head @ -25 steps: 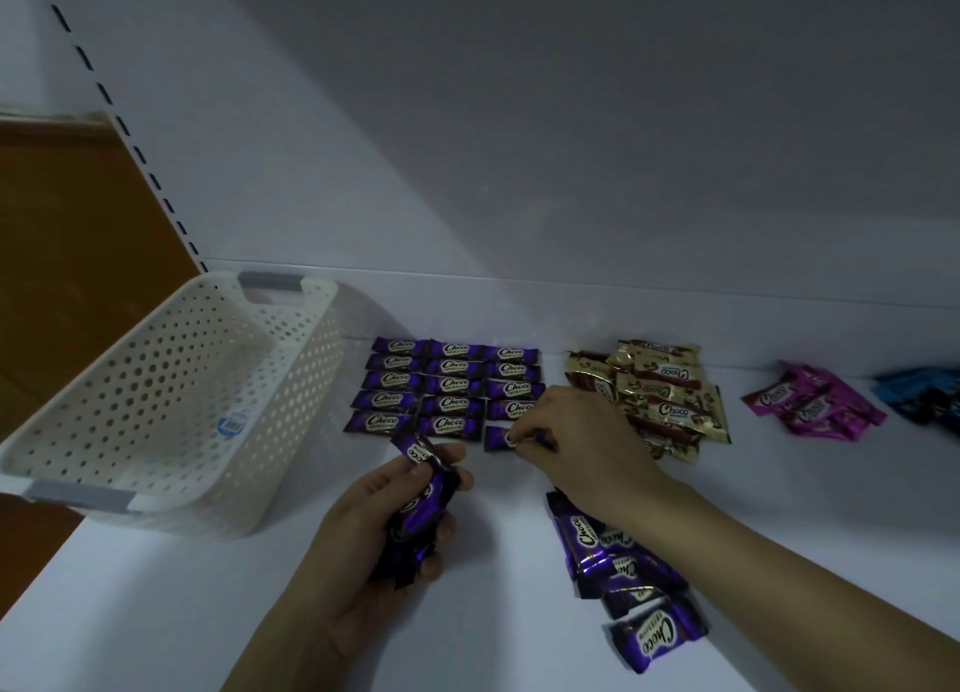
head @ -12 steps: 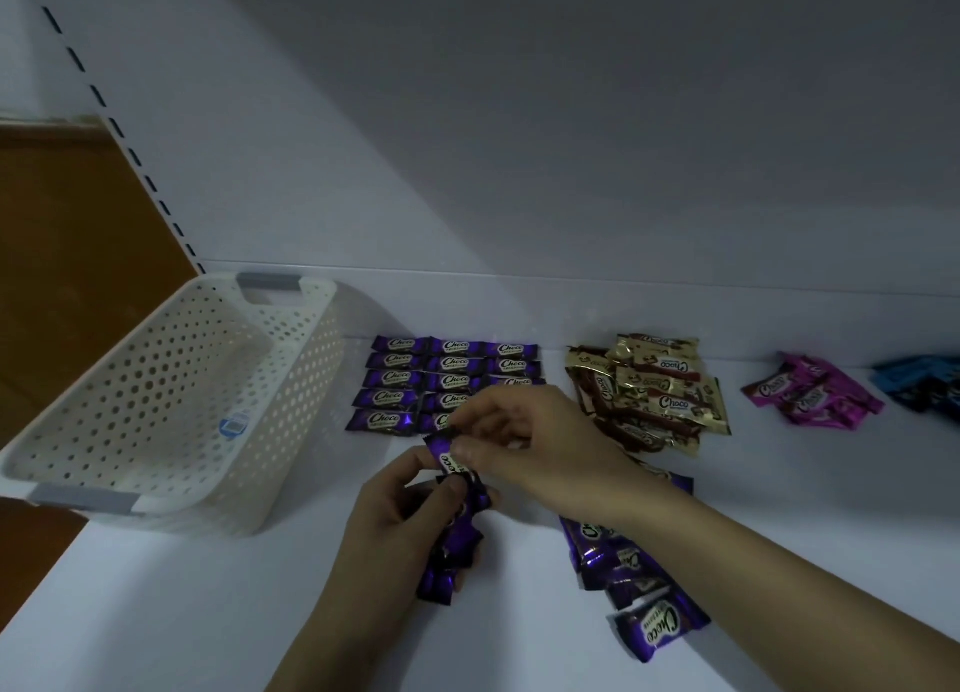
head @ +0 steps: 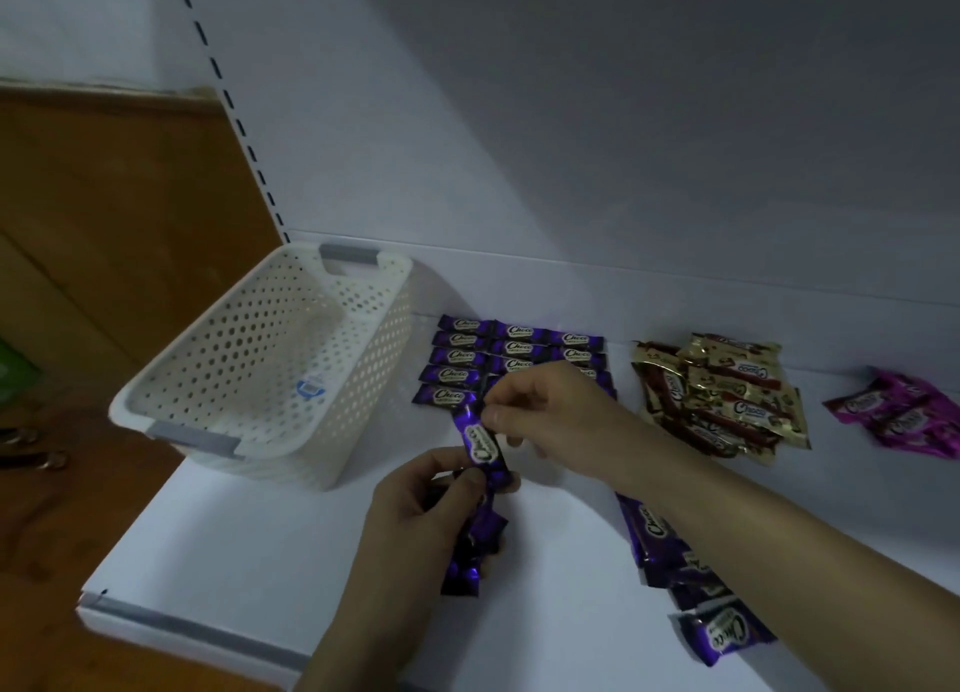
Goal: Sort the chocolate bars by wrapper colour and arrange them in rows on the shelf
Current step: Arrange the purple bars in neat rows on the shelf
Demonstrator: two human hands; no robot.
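On the white shelf (head: pixel 270 551), the left hand (head: pixel 415 514) is curled around a small bundle of purple bars (head: pixel 475 540), its fingers (head: pixel 470 483) closed over the wrappers, whose lower ends stick out below the palm. One purple bar (head: pixel 480 444) stands up out of the bundle, tilted slightly left. The right hand (head: pixel 556 416) reaches in from the lower right and pinches the top end of that bar between thumb and forefinger, the other fingers loosely bent.

Just behind the hands lie the purple rows (head: pixel 467 358), bars laid flat side by side in three columns near the shelf's back wall; the right hand covers the near right part of that block. A loose purple pile (head: pixel 691 587) lies under the right forearm, reaching close to the shelf's front edge. To the right of the rows, with a bare strip between, is a heap of gold and brown bars (head: pixel 727 395), and further right a pink heap (head: pixel 904 416) runs out of view at the picture's right edge.

A white perforated basket (head: pixel 270 358) with grey handles sits on the left of the shelf, its near left corner overhanging the shelf's left side. It stands near the purple rows without touching them. The shelf in front of the basket and left of the left hand is bare down to the grey front lip (head: pixel 197 634). Brown wood flooring (head: pixel 78 483) shows beyond the left side.
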